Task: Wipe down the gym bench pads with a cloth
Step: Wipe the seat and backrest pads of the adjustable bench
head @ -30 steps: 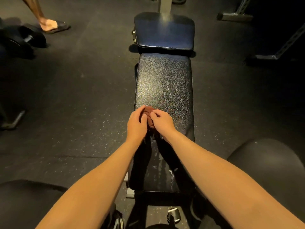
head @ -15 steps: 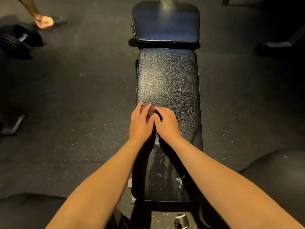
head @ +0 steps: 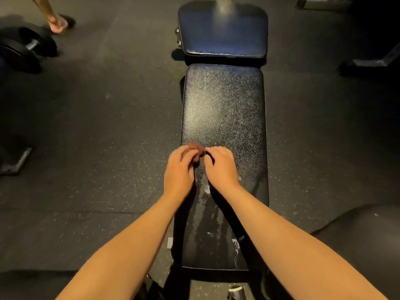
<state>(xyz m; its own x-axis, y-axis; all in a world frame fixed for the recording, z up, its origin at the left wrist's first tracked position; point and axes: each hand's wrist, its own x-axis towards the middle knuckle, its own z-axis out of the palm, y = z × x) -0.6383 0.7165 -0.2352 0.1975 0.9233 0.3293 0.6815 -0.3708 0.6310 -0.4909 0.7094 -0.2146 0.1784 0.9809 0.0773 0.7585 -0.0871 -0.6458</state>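
A long black bench pad [head: 223,105] runs away from me, with a shorter dark seat pad [head: 221,31] beyond it. A small reddish-brown cloth [head: 195,147] sits on the long pad near its left edge, mostly hidden under my fingers. My left hand [head: 179,169] holds the cloth with curled fingers. My right hand [head: 219,164] lies beside it, fingers bent at the cloth's right edge; whether it pinches the cloth is hidden. The near part of the pad shows wet streaks [head: 207,213].
Dark speckled rubber floor lies on both sides of the bench. A dumbbell [head: 23,48] rests at the far left, with another person's foot [head: 58,23] just beyond it. Metal frame feet sit at the left [head: 16,162] and far right [head: 372,59]. My knees fill both lower corners.
My hands have spread slightly apart on the pad and more of the cloth shows past my left fingers. The other person's foot has lifted at the heel.
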